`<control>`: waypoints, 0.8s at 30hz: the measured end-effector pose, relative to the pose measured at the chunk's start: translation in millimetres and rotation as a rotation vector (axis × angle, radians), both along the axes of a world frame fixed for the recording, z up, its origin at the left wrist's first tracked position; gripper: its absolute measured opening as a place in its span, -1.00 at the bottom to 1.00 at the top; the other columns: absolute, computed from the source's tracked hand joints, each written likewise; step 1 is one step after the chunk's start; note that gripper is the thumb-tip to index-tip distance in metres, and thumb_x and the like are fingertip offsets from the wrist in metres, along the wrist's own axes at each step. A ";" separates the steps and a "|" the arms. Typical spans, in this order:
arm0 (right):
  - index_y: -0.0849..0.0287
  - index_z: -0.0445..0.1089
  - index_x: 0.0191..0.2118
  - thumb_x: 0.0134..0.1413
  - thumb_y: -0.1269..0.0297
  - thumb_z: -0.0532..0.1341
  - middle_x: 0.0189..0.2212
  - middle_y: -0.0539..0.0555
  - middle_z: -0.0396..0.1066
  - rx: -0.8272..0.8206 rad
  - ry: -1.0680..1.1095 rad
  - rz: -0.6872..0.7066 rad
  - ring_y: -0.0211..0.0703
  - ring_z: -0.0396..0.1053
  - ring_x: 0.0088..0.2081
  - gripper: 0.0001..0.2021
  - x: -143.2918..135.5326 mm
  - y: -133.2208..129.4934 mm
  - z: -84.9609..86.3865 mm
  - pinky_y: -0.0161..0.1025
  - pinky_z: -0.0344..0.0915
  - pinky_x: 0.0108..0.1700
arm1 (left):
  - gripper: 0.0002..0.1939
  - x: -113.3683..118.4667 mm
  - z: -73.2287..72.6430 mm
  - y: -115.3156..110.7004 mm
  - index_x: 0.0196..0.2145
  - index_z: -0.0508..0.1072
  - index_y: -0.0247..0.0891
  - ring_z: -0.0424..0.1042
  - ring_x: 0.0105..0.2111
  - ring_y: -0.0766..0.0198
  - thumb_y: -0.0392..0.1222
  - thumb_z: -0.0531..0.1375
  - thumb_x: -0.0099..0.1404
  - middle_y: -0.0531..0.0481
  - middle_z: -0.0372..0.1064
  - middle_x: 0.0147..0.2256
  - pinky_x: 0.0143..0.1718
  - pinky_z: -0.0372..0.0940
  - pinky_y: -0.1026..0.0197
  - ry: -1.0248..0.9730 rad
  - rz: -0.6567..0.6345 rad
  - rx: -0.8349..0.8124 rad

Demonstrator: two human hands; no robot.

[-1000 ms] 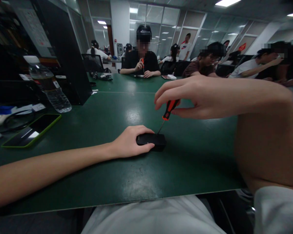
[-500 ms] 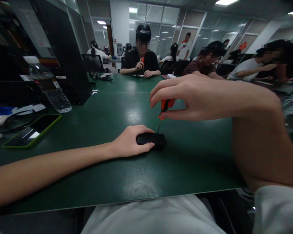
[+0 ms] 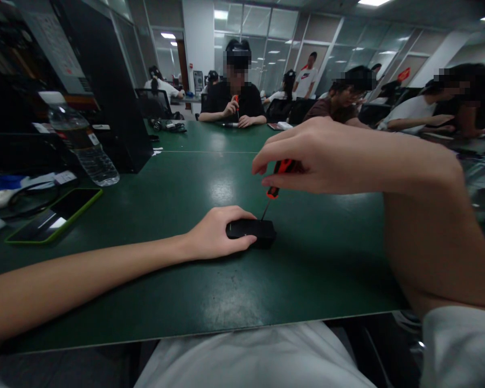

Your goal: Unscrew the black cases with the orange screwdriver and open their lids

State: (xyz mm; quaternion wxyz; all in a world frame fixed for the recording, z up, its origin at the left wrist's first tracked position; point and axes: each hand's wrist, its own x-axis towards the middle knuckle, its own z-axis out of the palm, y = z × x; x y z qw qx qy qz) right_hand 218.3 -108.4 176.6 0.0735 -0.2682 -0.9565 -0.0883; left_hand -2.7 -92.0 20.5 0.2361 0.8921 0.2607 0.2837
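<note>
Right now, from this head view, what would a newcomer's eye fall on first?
Probably the red-and-black-handled screwdriver near the centre, held by the right hand, its thin shaft slanting down to the small black oblong box. The left hand grips that box on the dark green tabletop. Next, at far left, the lime-green-edged phone lies flat, a white-capped clear plastic bottle beyond it.

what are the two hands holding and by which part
The right hand holds a screwdriver by its red-and-black handle; the left hand grips a black block around its left part, thumb on the near side.
</note>
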 end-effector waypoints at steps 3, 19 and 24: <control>0.12 0.47 -0.01 0.21 0.31 0.15 0.09 0.10 0.45 -0.036 -0.014 0.087 -0.04 0.43 0.03 -0.73 1.7 -0.3 1.4 -0.12 0.28 0.08 | -0.66 0.2 0.6 -0.6 -0.03 0.53 -0.31 0.53 -0.18 0.15 -0.12 0.30 0.27 -0.09 0.56 -0.15 -0.13 0.36 0.16 0.002 0.004 -0.005; 0.08 0.51 0.00 0.24 0.11 0.19 -0.07 0.10 0.55 -0.006 0.025 0.034 -0.02 0.48 -0.10 -0.69 4.8 2.3 2.2 -0.13 0.32 -0.09 | -0.66 0.9 -1.3 0.2 -0.03 0.53 -0.30 0.52 -0.19 0.16 -0.11 0.30 0.28 -0.09 0.56 -0.15 -0.13 0.35 0.17 0.003 0.001 0.017; 0.05 0.50 -0.01 0.29 0.10 0.14 -0.31 0.04 0.57 -0.047 0.032 -0.095 -0.13 0.49 -0.33 -0.71 4.3 4.3 0.3 -0.20 0.31 -0.25 | -0.66 0.2 -0.6 0.3 -0.03 0.53 -0.31 0.52 -0.19 0.16 -0.11 0.30 0.28 -0.09 0.56 -0.15 -0.13 0.35 0.17 0.003 -0.006 0.015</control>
